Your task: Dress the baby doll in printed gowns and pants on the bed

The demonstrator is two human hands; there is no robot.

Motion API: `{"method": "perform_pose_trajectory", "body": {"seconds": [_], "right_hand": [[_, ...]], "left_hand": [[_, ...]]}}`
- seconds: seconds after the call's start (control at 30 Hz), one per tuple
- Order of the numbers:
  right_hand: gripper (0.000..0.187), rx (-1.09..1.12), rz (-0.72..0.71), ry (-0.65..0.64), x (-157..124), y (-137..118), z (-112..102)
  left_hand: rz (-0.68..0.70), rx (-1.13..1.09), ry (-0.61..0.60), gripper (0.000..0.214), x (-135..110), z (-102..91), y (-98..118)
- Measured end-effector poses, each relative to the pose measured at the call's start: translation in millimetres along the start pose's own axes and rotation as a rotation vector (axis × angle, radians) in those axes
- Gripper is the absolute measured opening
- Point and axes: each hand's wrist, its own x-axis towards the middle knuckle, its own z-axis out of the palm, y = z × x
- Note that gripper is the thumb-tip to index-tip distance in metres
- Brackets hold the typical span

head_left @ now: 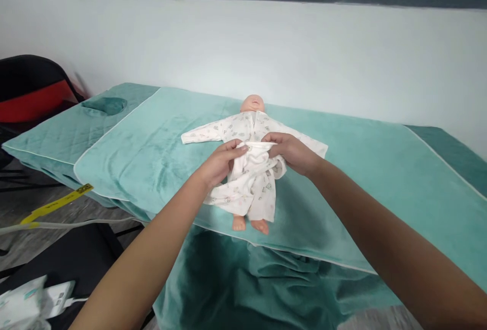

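A baby doll [252,103] lies on its back on the bed, head toward the wall. It wears a white printed long-sleeved baby top [238,126], its sleeves spread to both sides. Over its lower body my hands stretch the edge of a bunched white printed baby garment [249,175]; whether this is a pair of pants I cannot tell. My left hand [224,160] pinches the edge on the left, my right hand [291,151] on the right. White printed cloth covers the doll's legs, and its bare feet [239,223] show below, near the bed's front edge.
Beneath the doll is a bed with a green velvet cover [350,168], with a face hole [104,106] at its left end. A black chair [34,86] stands at left. Nearer, a black seat [81,254] holds a white packet [25,299] and a white device with a cable.
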Motion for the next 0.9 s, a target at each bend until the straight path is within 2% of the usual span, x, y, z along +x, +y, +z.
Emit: {"method": "perform_pose_trajectory", "body": {"seconds": [0.1, 0.2, 0.27, 0.33, 0.4, 0.57, 0.67, 0.77, 0.9], "right_hand": [[0.025, 0.048, 0.092, -0.084, 0, 6, 2], [0.020, 0.132, 0.097, -0.137, 2, 8, 1], [0.015, 0.185, 0.044, -0.065, 5, 8, 0], [0.012, 0.187, 0.001, 0.012, 8, 7, 0], [0.014, 0.150, 0.002, 0.007, 8, 7, 2], [0.040, -0.076, 0.077, -0.251, -1, 0, 9], [0.042, -0.229, 0.103, -0.345, -3, -6, 9], [0.029, -0.268, 0.096, -0.273, -2, -7, 5], [0.016, -0.125, 0.090, -0.067, 0, -2, 1]], "left_hand": [[0.076, -0.091, 0.075, 0.034, 6, 5.2, -3], [0.049, -0.016, 0.103, 0.035, 5, 7.1, -5], [-0.050, 0.100, 0.042, 0.038, 1, 6.6, -4], [-0.174, 0.211, -0.072, 0.042, -5, 6.1, -1], [-0.209, 0.232, -0.128, 0.043, -8, 6.4, 2], [0.015, 0.016, -0.001, 0.042, -2, 9.0, -4], [0.026, -0.004, 0.056, 0.046, 0, 8.5, -12], [-0.021, 0.053, 0.050, 0.049, -5, 6.3, -13], [-0.146, 0.271, -0.088, 0.050, -15, 5.3, -4]]}}
